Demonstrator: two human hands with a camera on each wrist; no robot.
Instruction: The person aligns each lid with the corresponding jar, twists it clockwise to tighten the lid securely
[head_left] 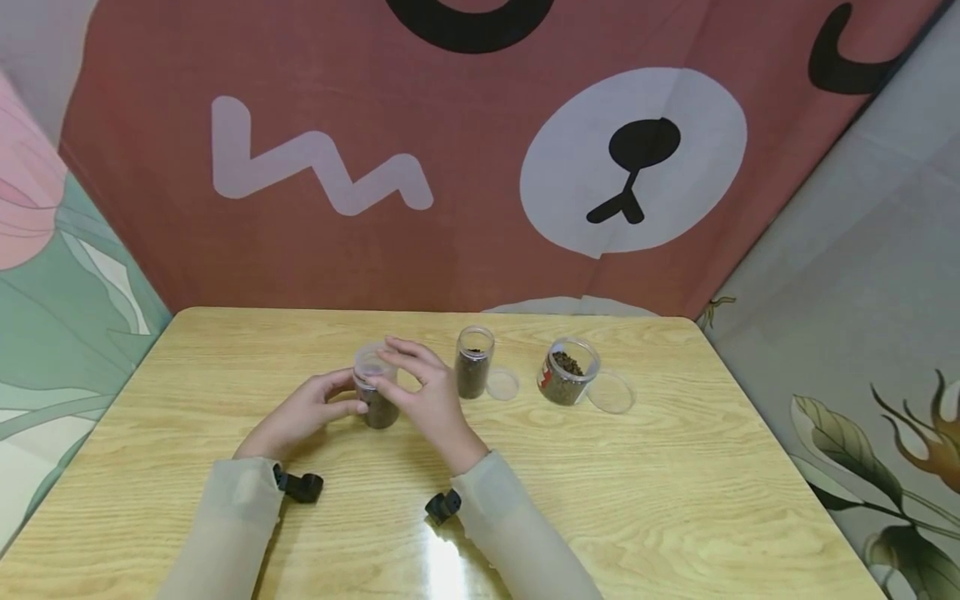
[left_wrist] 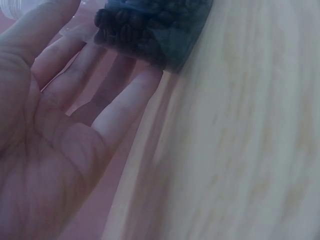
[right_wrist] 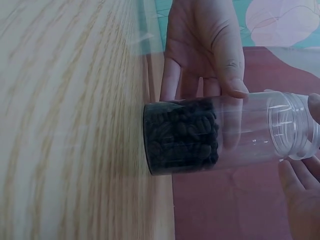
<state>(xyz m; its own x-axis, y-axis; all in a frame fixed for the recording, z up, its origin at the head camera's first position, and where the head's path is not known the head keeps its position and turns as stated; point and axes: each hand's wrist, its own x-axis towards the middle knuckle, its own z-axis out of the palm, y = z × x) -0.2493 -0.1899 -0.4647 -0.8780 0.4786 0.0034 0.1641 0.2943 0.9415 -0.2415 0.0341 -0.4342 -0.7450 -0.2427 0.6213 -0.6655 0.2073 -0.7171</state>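
Could tip the tall clear plastic jar of dark beans (right_wrist: 205,137), upright left of middle toward the yellow wood-grain tabletop's (head_left: 637,483) back edge, by pressing the round translucent lid (head_left: 367,360) unevenly. Clasped between thumb and fingers of the left hand (head_left: 306,410), pinched at the lid by the right hand (head_left: 431,396), slanting inward.

There's your running room: bare tabletop (head_left: 720,492), near right! Up left, your left hand (head_left: 307,408) and right hand (head_left: 433,396) crowd the left jar (head_left: 382,412), blocking both flanks; tall jar (head_left: 472,377), small lid (head_left: 502,384), wide jar (head_left: 561,387), large lid (head_left: 612,393) string 4 obstacles rightward.
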